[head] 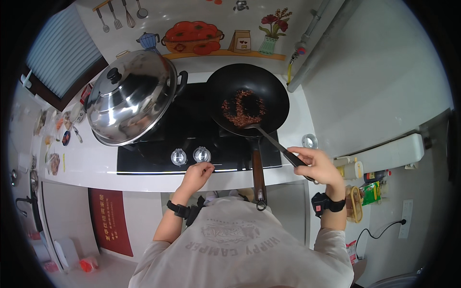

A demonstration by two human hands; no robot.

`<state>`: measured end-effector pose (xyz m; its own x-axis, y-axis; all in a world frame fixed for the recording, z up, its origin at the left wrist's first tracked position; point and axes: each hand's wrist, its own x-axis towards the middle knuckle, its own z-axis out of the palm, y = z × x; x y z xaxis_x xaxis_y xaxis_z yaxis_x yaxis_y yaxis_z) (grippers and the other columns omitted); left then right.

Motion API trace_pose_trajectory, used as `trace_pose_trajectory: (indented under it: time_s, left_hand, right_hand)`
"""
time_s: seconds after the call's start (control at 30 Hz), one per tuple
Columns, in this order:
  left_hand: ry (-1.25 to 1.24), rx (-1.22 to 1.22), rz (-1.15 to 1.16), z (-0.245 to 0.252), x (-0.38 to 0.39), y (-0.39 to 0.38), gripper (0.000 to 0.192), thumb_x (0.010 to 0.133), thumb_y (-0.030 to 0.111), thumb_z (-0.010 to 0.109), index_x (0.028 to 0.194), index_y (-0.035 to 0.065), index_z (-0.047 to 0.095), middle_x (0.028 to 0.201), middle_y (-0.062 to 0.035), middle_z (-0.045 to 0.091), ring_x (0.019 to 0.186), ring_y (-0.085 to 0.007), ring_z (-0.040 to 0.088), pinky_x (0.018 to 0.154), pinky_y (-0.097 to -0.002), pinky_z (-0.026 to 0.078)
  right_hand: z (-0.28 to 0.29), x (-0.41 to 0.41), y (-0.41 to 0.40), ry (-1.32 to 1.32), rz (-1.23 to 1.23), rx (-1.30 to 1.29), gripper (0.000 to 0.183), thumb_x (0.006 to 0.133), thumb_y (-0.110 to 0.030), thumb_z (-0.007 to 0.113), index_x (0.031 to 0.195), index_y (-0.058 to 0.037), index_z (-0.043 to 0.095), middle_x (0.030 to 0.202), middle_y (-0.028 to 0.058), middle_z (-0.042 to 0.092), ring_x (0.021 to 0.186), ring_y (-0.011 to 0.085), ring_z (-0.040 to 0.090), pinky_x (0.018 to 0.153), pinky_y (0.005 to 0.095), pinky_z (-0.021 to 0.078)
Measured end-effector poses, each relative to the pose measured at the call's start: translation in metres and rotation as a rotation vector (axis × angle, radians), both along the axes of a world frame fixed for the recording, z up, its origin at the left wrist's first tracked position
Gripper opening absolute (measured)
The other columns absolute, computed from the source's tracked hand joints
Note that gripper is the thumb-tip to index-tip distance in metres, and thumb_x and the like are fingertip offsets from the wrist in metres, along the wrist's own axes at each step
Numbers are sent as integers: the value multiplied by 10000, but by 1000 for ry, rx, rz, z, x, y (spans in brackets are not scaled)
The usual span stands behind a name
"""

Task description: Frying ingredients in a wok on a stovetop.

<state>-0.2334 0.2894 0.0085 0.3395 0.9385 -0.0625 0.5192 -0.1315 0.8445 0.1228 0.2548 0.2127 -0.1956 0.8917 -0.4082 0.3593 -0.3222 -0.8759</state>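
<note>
My right hand (315,166) grips the black handle of a metal spatula (272,140). The spatula's head rests inside a black wok (277,97), at the near edge of some reddish-brown minced food (245,117). That food lies in a rough ring on the wok's bottom. Toward me points the wok's wooden handle (257,172), which neither hand holds. My left hand (196,176), fingers curled and nothing visible in them, is at the cooktop's front edge, just below the right control knob (201,154). A second knob (178,157) is to its left.
On the left of the black cooktop (191,118) stands a large pot under a domed steel lid (133,104). A small glass bowl (309,141) sits right of the wok. Bottles and packets (371,192) line the right side; bagged food (54,163) lies far left.
</note>
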Motion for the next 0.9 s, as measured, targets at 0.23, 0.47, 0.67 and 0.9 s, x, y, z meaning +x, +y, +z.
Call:
trace_pose_trajectory:
  time_s: [0.23,0.47,0.67,0.9]
  left_hand:
    - [-14,-11,8,6,3,0,162,924,130,672,1015,1,707,874,-120,709,697,-180,650,640,-298,517]
    - [-28,15,65,2,-7,-7,174,911,142,657,1013,12,713,886,-143,712,662,-220,647,626,-331,512]
    - [-20,10,90,-2,-12,-11,175,912,133,670,1023,5,713,906,-133,722,693,-205,658,644,-316,521]
    - [22,2,47,1,-6,-1,168,915,127,682,1023,0,710,911,-127,726,708,-194,663,655,-304,530]
  right_hand:
    - [-57,-30,58,-54,-1,180,614,770,-43,671,1361,53,532,778,35,637,568,61,535,512,247,434]
    - [-62,-42,95,-134,25,247,616,763,-14,676,1365,15,550,761,-30,559,581,28,459,501,220,360]
    - [-40,-10,75,-147,100,111,584,753,-6,650,1330,33,571,847,-6,620,715,44,515,611,209,429]
    - [0,47,10,-109,68,81,605,716,0,640,1320,-5,595,709,-17,578,493,44,449,428,232,336]
